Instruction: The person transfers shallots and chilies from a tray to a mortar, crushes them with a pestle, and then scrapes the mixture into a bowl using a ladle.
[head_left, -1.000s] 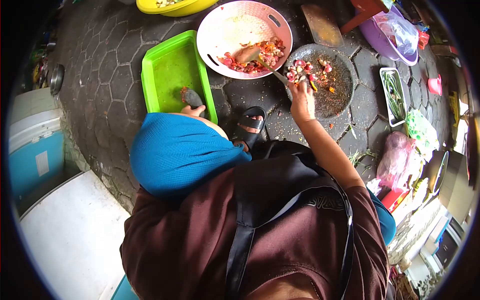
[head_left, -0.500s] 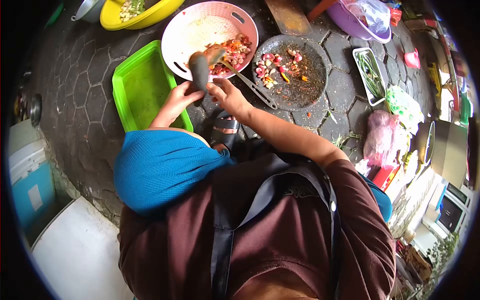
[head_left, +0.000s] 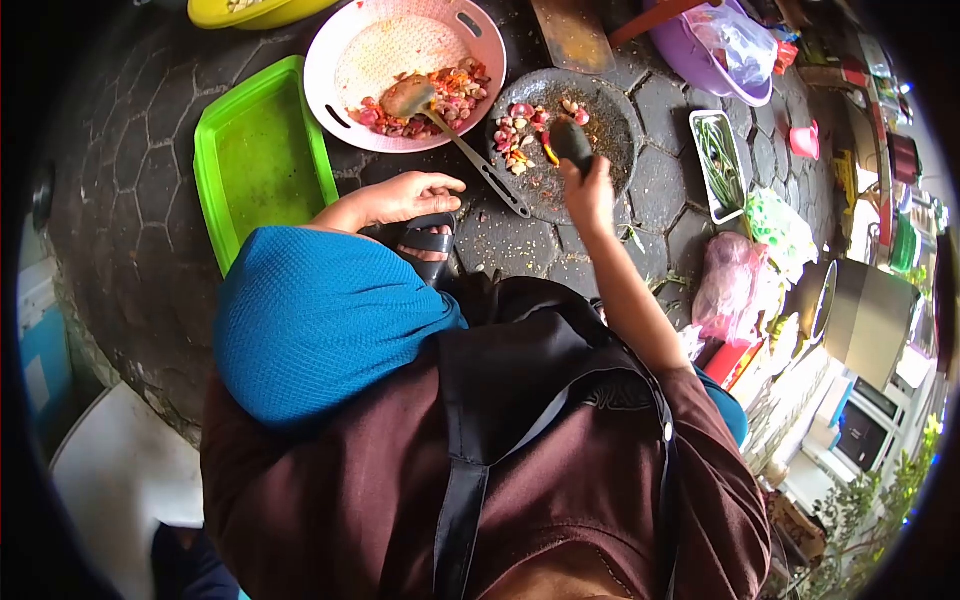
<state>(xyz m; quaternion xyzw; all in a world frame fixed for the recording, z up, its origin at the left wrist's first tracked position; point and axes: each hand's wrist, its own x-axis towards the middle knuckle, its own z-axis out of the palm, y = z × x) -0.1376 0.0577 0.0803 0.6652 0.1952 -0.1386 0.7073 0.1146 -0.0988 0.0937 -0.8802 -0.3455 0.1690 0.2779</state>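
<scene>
My right hand (head_left: 590,190) is closed around a dark stone pestle (head_left: 571,143), which tilts over a round stone mortar (head_left: 610,112). Shallots, garlic and chili pieces (head_left: 525,130) lie on the mortar's left side. Holding nothing, my left hand (head_left: 412,196) hovers above my sandal with its fingers stretched out to the right. Beyond it stands a pink basin (head_left: 325,50) with a heap of chopped red chilies and shallots (head_left: 465,90). A slotted metal spatula (head_left: 470,155) rests in that basin, its handle reaching over the rim toward the mortar.
A green tray (head_left: 212,165) stands left of the basin, with a yellow basin (head_left: 265,18) behind. To the right are a purple tub (head_left: 690,60), a white tray of green vegetables (head_left: 718,165), a pink cup (head_left: 804,142) and plastic bags (head_left: 728,280). A wooden board (head_left: 572,35) lies behind the mortar.
The pestle has moved right, from between both hands near the pink basin to over the mortar, now in my right hand alone. My left hand has let go of it.
</scene>
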